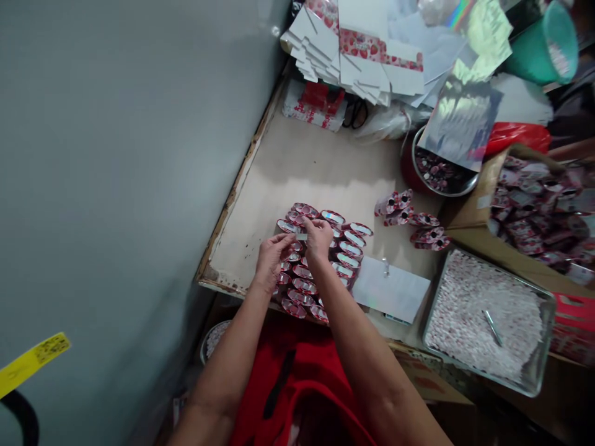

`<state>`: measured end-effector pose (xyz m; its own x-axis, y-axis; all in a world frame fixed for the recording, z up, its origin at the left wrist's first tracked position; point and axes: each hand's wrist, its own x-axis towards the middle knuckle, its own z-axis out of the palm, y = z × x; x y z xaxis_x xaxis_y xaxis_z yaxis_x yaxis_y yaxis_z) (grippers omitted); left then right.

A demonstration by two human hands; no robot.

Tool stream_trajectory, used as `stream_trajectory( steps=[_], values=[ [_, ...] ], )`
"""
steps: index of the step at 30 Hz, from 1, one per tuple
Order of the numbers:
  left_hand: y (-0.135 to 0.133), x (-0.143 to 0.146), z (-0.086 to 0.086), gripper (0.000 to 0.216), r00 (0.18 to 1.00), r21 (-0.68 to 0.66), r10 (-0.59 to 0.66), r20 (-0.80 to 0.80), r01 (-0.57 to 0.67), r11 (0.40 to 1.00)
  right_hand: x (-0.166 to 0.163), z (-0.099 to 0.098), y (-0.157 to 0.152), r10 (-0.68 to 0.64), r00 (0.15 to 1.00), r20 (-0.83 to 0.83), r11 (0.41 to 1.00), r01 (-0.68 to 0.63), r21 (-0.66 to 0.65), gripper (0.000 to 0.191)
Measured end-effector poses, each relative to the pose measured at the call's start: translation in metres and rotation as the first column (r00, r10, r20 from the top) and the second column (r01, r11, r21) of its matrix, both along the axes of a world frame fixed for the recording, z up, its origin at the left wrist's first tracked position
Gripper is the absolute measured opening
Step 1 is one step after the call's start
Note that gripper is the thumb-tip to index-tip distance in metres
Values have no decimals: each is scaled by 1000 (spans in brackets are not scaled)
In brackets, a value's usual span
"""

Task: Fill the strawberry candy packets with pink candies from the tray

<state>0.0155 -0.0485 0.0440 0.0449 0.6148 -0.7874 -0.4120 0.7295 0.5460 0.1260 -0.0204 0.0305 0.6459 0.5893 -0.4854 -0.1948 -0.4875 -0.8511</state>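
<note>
My left hand (270, 259) and my right hand (318, 239) meet above rows of small oval-ended red and pink containers (304, 286) standing close together on the table. Between the fingertips of both hands is a small pale strip (302, 236), pinched at its two ends. Some containers to the right show shiny silvery pieces (349, 249) in their tops, while those on the left look pinkish inside. A silvery-white sheet (391, 286) lies flat just right of the rows. My forearms hide part of the rows.
Several similar containers with dark round spots (404, 215) stand farther right. Beyond them are a red pot (409, 162) and a cardboard box (469, 209) of containers. A metal tray (432, 310) holds small pale pieces and a pen-like tool (491, 327). Flat cartons (320, 46) are piled behind.
</note>
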Motion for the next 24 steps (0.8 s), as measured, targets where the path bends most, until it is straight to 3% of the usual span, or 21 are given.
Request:
stream_trajectory(
  steps=[3, 6, 10, 13, 16, 19, 24],
  values=[
    [7, 0, -5, 39, 995, 36, 6, -100, -2, 999, 7, 4, -7, 15, 997, -76, 1000, -14, 22, 43],
    [21, -2, -9, 27, 923, 166, -71, -379, 143, 976, 17, 4, -17, 63, 985, -159, 996, -53, 66, 52],
    [50, 3, -17, 15, 587, 207, -136, -798, 480, 853, 27, -7, -15, 31, 998, -54, 999, -31, 15, 46],
    [66, 10, -25, 13, 350, 114, -142, -926, 617, 779, 29, -15, -2, 73, 982, 175, 994, -57, -97, 37],
    [72, 13, -33, 13, 212, 45, -131, -969, 666, 745, 28, -17, 8, 146, 941, 305, 981, -97, -171, 30],
    [71, 13, -39, 14, 184, 47, -106, -977, 676, 736, 25, -18, 10, 187, 925, 332, 969, -119, -215, 25],
    [73, 11, -43, 12, 226, 102, -77, -971, 685, 722, 20, -19, 10, 204, 921, 331, 963, -128, -235, 24]
  ],
)
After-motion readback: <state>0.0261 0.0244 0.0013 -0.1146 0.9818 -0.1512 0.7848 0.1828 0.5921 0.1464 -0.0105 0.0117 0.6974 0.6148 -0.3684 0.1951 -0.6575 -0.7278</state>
